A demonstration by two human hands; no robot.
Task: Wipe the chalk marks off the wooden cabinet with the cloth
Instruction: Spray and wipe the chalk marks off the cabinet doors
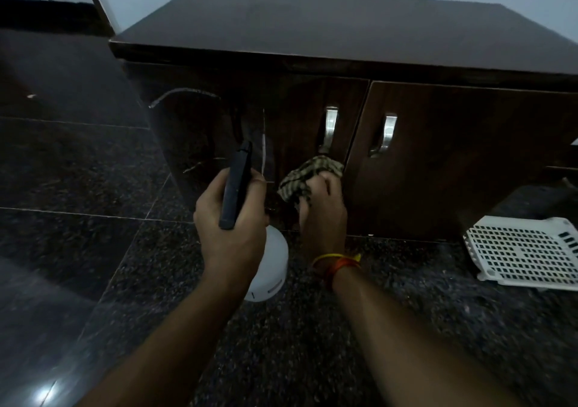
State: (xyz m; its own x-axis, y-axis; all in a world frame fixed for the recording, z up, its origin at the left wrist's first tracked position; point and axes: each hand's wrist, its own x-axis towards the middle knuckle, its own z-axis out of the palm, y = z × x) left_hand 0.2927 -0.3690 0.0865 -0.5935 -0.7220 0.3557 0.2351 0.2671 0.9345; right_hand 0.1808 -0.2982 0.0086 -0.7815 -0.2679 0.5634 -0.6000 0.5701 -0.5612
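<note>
Two hands — right hand (322,206) clutches cloth (308,176) on cabinet (438,162); left hand (233,222) grips phone (236,184)

Dark speckled stone floor (344,328), polished and tiled. Bearing the wooden cabinet (438,162), a white perforated plastic tray (525,253) to the right, a white round container (273,269) near the cabinet's front.
</note>
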